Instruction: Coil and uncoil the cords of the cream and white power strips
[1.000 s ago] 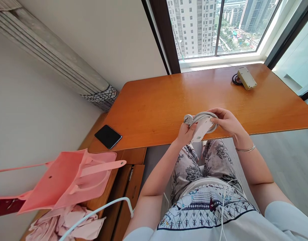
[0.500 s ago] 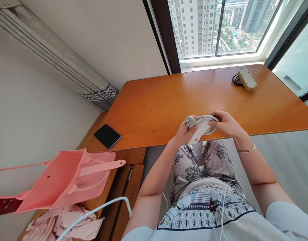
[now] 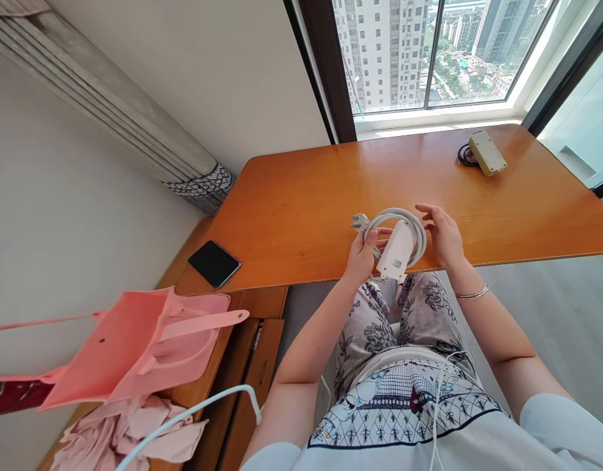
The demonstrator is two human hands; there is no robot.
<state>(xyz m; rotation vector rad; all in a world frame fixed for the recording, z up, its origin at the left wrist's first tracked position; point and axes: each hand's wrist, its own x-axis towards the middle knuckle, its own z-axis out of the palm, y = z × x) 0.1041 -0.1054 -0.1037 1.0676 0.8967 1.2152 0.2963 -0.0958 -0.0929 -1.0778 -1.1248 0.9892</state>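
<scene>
My left hand (image 3: 361,256) grips the coiled cord of a white power strip (image 3: 399,245), holding it above the near edge of the table. The strip's body hangs tilted inside the loops of its light grey cord (image 3: 420,232), with a small square code on its lower end. Beyond my left fingers the plug (image 3: 359,222) sticks out to the left. My right hand (image 3: 445,234) is just right of the coil, fingers apart, holding nothing.
On the brown wooden table (image 3: 301,216) lie a black phone (image 3: 214,264) at left and a gold box (image 3: 488,154) with a black cord at the back right. A pink bag (image 3: 135,347) and crumpled pink cloth (image 3: 129,435) are at lower left. A window is behind the table.
My right hand has let go of the coil and opened to its right. In my left hand the power strip has turned more upright, and the cord loops have spread wider.
</scene>
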